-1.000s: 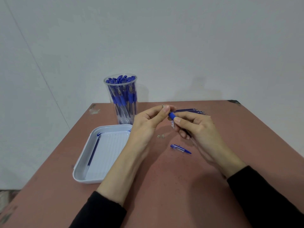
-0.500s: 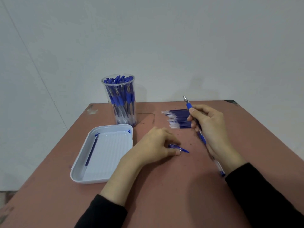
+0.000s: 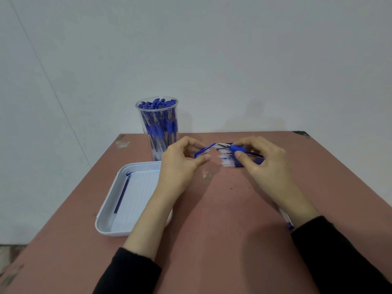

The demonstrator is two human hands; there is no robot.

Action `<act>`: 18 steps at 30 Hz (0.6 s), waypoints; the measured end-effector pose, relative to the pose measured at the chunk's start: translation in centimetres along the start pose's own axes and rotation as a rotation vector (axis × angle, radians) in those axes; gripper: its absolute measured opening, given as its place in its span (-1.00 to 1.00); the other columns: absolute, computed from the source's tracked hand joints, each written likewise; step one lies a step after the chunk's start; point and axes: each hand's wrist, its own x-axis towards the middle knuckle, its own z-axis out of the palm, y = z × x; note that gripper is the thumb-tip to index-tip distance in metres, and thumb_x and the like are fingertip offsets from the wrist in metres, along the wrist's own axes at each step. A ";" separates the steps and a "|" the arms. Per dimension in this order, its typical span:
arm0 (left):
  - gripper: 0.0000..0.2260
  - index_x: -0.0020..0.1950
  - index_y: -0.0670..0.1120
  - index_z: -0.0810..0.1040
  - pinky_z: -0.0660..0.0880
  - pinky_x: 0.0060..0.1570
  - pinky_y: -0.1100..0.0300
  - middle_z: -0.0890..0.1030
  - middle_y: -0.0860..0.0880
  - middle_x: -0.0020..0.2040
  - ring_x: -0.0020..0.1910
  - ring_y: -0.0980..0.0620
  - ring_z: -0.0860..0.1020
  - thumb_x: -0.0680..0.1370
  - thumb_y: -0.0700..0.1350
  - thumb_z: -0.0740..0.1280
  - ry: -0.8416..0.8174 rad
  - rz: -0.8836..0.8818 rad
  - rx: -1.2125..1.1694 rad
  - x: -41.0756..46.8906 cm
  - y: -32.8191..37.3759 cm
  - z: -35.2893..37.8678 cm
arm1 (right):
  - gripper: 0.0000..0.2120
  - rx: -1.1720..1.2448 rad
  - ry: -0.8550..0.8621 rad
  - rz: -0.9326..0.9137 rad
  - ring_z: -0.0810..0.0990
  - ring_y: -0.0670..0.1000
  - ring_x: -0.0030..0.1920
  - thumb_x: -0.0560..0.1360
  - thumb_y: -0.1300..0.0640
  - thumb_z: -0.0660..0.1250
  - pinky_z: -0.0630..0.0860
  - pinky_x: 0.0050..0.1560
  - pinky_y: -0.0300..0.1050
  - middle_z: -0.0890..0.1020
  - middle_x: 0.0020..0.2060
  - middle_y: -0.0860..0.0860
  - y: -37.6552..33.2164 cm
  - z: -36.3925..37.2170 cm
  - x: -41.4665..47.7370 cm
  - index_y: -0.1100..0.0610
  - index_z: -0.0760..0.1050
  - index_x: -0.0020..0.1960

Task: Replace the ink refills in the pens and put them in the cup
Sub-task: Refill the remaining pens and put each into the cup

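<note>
Head view shows the left hand pinching the blue cap and the right hand closed on the pen, above the refills on the counter. Capping looks to be the step: line the tip with the cap mouth, push straight, then drop it in the cup.

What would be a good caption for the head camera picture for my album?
Left hand brings a blue pen cap to the pen in the right hand, beside a clear cup of pens.

table: reddish-brown, scuffed far-left corner | wall: plain pale grey behind | floor: sliver at left
</note>
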 end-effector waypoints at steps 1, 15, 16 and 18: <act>-0.81 -0.16 -0.01 0.56 0.40 -0.27 0.48 0.66 -0.05 -0.18 -0.28 0.13 0.56 0.37 -0.22 0.52 0.001 0.004 -0.004 0.0 0.1 0.0 | -0.82 -0.010 0.005 -0.006 0.60 -0.07 -0.07 0.43 0.17 0.36 0.54 0.02 0.01 0.64 -0.12 -0.15 0.0 0.0 0.0 -0.10 0.59 -0.07; -0.80 -0.19 0.05 0.60 0.47 -0.26 0.35 0.64 0.08 -0.28 -0.38 0.22 0.51 0.35 -0.21 0.54 -0.154 0.107 0.024 -0.5 0.4 0.4 | -0.75 -0.199 -0.110 -0.040 0.56 -0.04 -0.12 0.40 0.24 0.44 0.44 0.02 -0.19 0.58 -0.23 -0.14 -0.6 0.1 -0.2 0.05 0.60 0.06; -0.79 -0.21 0.07 0.59 0.49 -0.25 0.33 0.64 0.09 -0.28 -0.36 0.20 0.52 0.35 -0.21 0.54 -0.156 0.111 0.021 -0.5 0.4 0.4 | -0.68 -0.158 -0.129 0.005 0.56 -0.07 -0.11 0.40 0.25 0.44 0.41 -0.02 -0.34 0.58 -0.23 -0.13 -0.7 0.0 -0.2 0.03 0.55 0.12; -0.77 -0.24 0.09 0.59 0.50 -0.24 0.32 0.63 0.13 -0.29 -0.33 0.19 0.54 0.33 -0.21 0.55 -0.161 0.121 0.017 -0.6 0.3 0.4 | -0.58 -0.091 -0.158 0.060 0.57 -0.13 -0.12 0.40 0.26 0.45 0.34 -0.09 -0.52 0.61 -0.24 -0.07 -0.9 -0.3 -0.2 0.03 0.45 0.20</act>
